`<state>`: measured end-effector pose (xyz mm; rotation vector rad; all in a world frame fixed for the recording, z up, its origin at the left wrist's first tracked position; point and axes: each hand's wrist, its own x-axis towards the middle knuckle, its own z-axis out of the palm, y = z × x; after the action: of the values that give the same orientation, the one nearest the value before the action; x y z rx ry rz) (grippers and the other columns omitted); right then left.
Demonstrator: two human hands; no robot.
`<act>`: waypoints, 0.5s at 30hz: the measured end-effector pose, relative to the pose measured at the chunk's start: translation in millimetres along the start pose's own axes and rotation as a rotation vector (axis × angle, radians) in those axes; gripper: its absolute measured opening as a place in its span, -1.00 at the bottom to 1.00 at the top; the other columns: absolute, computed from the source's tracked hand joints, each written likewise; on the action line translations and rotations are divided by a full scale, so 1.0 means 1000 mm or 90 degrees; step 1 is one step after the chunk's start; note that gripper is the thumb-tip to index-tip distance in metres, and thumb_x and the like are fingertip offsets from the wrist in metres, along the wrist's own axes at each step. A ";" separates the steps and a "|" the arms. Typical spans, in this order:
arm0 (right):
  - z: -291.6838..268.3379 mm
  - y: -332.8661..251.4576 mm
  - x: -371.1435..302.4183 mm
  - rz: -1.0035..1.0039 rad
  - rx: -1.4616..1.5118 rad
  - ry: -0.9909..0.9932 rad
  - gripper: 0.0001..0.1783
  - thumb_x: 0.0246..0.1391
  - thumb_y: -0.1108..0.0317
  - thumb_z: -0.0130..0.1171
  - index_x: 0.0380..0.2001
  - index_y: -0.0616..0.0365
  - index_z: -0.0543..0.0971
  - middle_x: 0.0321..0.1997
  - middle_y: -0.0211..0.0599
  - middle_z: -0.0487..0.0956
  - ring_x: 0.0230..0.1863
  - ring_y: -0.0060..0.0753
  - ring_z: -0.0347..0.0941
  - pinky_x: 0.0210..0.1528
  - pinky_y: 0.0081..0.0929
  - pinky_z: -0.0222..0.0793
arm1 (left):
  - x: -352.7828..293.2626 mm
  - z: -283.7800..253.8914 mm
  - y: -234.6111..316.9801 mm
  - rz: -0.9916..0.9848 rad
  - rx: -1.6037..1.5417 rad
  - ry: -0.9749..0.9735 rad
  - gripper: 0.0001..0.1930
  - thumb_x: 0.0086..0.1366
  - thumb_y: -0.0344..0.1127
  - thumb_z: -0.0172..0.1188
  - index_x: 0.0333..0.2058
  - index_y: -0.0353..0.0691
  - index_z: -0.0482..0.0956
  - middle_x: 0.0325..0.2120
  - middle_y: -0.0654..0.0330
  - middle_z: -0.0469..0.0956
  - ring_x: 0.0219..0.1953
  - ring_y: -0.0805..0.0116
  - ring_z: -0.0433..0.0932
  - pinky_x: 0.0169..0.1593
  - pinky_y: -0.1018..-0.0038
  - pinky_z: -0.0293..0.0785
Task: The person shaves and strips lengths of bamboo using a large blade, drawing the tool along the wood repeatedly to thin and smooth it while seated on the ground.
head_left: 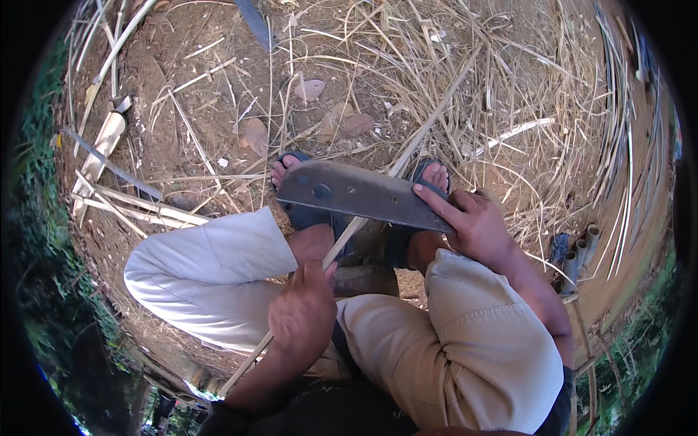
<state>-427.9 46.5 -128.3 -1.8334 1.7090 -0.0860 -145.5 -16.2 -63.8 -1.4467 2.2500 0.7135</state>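
My left hand is closed around a long, thin bamboo strip that slants from beside my hip up and away to the far right. My right hand grips a broad dark knife at its right end, with a finger laid along the blade; the handle is hidden under the hand. The wide blade has a few holes and a rounded left end. It lies across the strip from above, covering a short stretch, between my two sandalled feet. Whether the edge touches the strip, I cannot tell.
Bamboo shavings litter the brown soil ahead and to the right. At the left, a second long blade rests across a split bamboo piece. Short bamboo tubes sit at the right, and long strips line the right side.
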 end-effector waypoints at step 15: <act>-0.003 0.183 0.013 0.284 -0.162 0.070 -0.19 0.14 0.45 0.10 0.41 -0.38 0.13 -0.40 -0.04 0.58 -0.55 -0.18 0.57 -0.46 -0.17 0.61 | -0.032 0.008 -0.025 0.001 -0.024 -0.042 -0.76 0.41 -0.20 0.06 -0.39 -0.22 0.38 -0.53 0.00 0.52 -0.50 -0.04 0.59 -0.44 0.11 0.50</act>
<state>-588.2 39.0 -217.2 -1.5934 2.2519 0.2274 -109.1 3.0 -58.2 -1.4178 2.2000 0.7974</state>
